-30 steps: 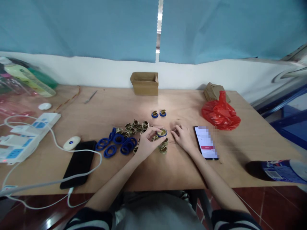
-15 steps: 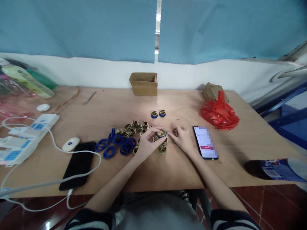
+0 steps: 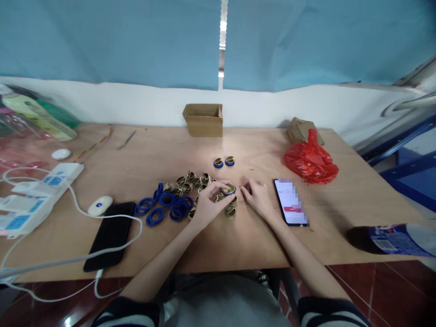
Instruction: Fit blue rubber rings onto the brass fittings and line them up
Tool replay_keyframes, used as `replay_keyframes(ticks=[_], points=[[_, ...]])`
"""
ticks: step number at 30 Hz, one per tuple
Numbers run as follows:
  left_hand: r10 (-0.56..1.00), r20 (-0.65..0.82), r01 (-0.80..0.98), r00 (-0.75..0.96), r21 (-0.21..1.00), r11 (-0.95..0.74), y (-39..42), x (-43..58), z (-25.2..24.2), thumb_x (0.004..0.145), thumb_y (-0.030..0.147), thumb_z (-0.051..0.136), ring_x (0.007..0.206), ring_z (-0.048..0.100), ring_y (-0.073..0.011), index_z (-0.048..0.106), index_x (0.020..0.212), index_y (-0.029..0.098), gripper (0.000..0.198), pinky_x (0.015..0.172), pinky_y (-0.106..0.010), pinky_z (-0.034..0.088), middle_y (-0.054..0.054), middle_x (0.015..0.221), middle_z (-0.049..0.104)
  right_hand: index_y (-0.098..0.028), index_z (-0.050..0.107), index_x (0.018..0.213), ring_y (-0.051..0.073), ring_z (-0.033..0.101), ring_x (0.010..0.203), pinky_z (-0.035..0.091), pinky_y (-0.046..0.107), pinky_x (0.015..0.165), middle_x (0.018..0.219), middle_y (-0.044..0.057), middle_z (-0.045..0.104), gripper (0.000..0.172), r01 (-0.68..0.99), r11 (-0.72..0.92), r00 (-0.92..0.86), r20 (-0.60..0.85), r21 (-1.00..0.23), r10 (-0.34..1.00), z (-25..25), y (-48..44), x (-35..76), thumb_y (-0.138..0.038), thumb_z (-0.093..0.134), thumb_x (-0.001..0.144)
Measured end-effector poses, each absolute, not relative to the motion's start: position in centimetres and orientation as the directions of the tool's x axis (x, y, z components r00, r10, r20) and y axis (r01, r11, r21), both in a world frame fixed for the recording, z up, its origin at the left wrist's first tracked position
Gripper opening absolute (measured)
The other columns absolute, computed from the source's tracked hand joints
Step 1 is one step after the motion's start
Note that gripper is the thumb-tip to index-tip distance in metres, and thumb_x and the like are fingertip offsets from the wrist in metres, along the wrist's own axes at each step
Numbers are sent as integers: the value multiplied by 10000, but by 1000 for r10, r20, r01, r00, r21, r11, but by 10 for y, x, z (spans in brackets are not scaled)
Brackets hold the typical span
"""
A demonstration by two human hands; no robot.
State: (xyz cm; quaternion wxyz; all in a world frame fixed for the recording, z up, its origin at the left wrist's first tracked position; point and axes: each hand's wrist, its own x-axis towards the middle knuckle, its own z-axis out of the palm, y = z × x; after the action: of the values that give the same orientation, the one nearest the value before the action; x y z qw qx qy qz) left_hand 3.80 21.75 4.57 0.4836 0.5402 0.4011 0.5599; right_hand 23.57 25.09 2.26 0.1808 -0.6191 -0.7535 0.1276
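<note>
My left hand is closed, pinching a round brass-coloured metal fitting with a blue ring round its edge between thumb and fingertips. Just right of it, my right hand hovers at the table with bent fingers, thumb apart from them and nothing visible in it. Loose brass-coloured fittings lie in a pile behind and around my left hand, which hides part of it. Left of the pile are several loose blue rings. Farther back, two fittings with blue rings stand side by side.
An open cardboard box stands by the wall. To the right are a lit phone, a red plastic bag and a lying bottle. A black phone, cables and a power strip occupy the left.
My right hand has drawn slightly away to the right from the fitting, widening the gap. My left hand keeps its hold on the ringed fitting.
</note>
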Motion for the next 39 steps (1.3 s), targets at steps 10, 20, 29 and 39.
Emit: replay_keyframes(ticks=[10,20,29,39], points=[[975,221,-119,36,969,-216,218,38,46,735,215,805,1116,692,-240,643,900,185,234,1020,-443,539,-122,1197,707,-206,677,771,232,634,820,436,345,778,826,73,713,309,702,238,-139,199,-671,970,32,256,242,-371,518,979],[958,282,-92,45,957,-277,218,39,41,650,163,877,1141,691,-243,591,1152,210,580,1038,-440,546,-96,1185,723,-206,590,764,93,430,392,336,224,425,490,-59,532,429,-82,-108,-230,-87,-991,969,43,252,242,-615,701,829],[938,321,57,130,942,-331,215,37,41,775,172,778,1272,627,-277,571,1295,218,562,1122,-506,491,-126,1338,666,-181,580,756,83,506,533,392,199,533,613,-40,573,368,-338,-289,-460,-111,-896,881,41,244,235,-448,831,784],[916,359,-10,179,932,-364,212,43,33,751,120,773,1177,683,-238,555,1267,211,567,1042,-428,567,-116,1263,682,-181,584,801,77,384,533,309,232,547,620,-66,472,310,-317,-248,-527,-47,-916,849,40,241,233,-405,794,835]])
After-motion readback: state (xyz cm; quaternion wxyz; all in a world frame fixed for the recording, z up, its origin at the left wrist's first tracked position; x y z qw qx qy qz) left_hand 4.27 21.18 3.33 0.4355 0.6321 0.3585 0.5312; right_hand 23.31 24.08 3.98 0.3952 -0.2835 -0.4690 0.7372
